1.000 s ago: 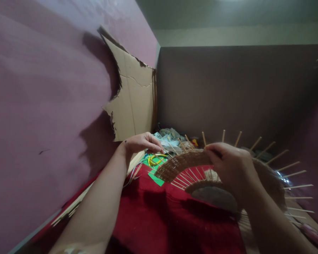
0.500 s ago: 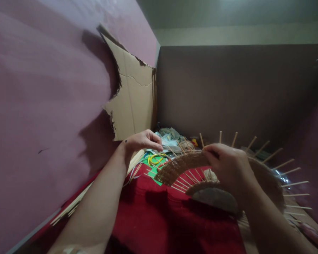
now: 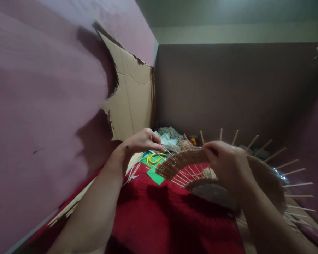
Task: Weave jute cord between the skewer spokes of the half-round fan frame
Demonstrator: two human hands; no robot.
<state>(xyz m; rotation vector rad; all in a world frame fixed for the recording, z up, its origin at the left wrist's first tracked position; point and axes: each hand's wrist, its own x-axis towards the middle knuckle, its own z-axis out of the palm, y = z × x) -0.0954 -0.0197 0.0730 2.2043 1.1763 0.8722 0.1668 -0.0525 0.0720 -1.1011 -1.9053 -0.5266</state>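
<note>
A half-woven round basket [image 3: 180, 160] of thin brown cane rests tilted over a red cloth [image 3: 161, 218], with several bare wooden stakes [image 3: 286, 164] sticking out around its rim. My right hand [image 3: 228, 164] grips the woven rim at its top. My left hand [image 3: 144, 141] is to the left of the basket, its fingertips pinched on a thin cane strand that runs to the rim.
A pink wall [image 3: 42, 106] stands close on the left with a torn cardboard sheet [image 3: 132, 95] leaning on it. A dark panel [image 3: 228, 88] closes the back. Green paper [image 3: 156, 176], yellow rings [image 3: 153, 158] and crumpled cloth [image 3: 168, 134] lie behind the basket. Loose cane sticks [image 3: 69, 208] lie along the wall.
My left hand has drawn slightly up and toward me with the strand. The basket has shifted a little; my right hand keeps its grip on the rim.
</note>
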